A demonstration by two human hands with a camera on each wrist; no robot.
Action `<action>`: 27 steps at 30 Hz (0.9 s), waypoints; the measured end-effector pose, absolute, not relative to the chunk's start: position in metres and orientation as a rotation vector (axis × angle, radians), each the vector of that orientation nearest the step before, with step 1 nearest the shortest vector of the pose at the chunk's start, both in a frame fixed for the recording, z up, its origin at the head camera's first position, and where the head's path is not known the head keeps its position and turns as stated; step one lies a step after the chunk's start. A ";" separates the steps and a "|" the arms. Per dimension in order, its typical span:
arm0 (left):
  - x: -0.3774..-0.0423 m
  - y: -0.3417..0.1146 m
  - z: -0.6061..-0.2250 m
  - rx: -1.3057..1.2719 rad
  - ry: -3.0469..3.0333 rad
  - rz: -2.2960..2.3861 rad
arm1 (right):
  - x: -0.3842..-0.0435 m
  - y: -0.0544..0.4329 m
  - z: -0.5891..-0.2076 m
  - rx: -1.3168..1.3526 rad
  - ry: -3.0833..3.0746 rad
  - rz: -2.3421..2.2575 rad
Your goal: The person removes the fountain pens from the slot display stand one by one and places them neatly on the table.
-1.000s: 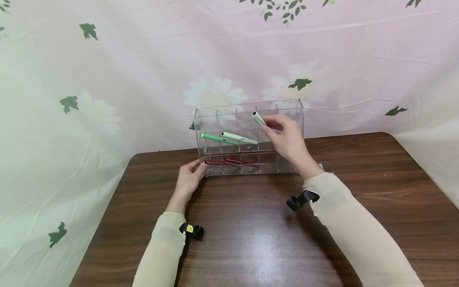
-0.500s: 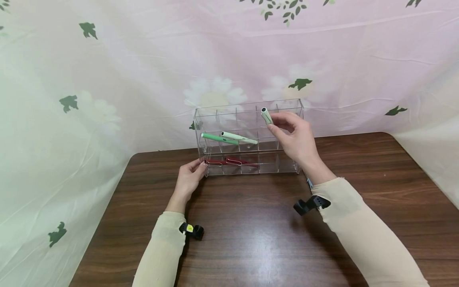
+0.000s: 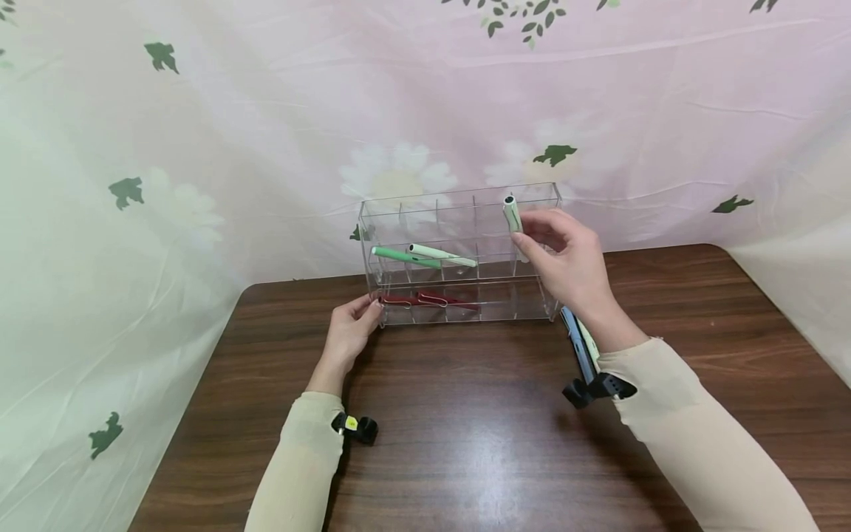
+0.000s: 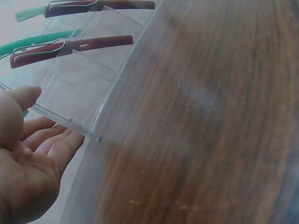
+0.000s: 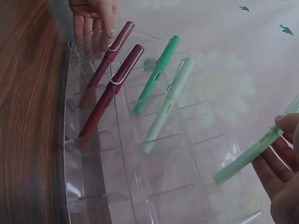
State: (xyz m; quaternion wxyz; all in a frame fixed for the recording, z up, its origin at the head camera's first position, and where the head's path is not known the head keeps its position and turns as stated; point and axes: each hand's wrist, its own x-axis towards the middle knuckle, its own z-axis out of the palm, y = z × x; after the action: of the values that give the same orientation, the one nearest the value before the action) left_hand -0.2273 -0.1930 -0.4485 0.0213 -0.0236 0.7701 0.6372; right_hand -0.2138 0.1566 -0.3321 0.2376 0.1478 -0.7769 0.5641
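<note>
A clear tiered pen rack (image 3: 497,303) with dividers stands toward the back of the table. My left hand (image 3: 349,329) pinches its left side wall between thumb and fingers. With thumb and fingertips, my right hand (image 3: 573,255) holds a pale green pen (image 5: 247,159) tilted above the rack's right part, apart from the dividers. Two dark red pens (image 5: 103,91) with wire clips lean in the lower tier, toward the left. One bright green pen (image 3: 404,256) and another pale green pen (image 3: 444,256) lie slanted in the tier above.
On the brown wooden table (image 3: 452,414), a blue pen (image 3: 577,343) and a pale green one (image 3: 589,341) lie right of the rack, partly hidden by my right wrist. A patterned cloth (image 3: 266,148) hangs close behind.
My right hand has moved right along the rack with the pale green pen, now more upright. This uncovers the pens on the table. My left hand stays in place.
</note>
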 end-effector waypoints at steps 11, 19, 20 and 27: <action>-0.227 -0.192 -0.448 -0.097 2.395 1.965 | -0.203 0.169 -0.340 0.354 -2.153 1.471; -0.229 -0.192 -0.450 -0.076 2.388 1.975 | -0.197 0.180 -0.346 0.315 -2.147 1.488; -0.229 -0.192 -0.450 -0.073 2.388 1.975 | -0.196 0.182 -0.347 0.309 -2.149 1.494; -0.229 -0.193 -0.451 -0.077 2.397 1.967 | -0.190 0.191 -0.354 0.286 -2.116 1.554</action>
State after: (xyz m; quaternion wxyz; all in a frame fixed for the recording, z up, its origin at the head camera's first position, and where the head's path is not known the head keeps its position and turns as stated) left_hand -0.2291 -0.1928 -0.4509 0.0199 -0.0248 0.7726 0.6342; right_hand -0.1901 0.1906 -0.3539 0.2478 0.1047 -0.7763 0.5701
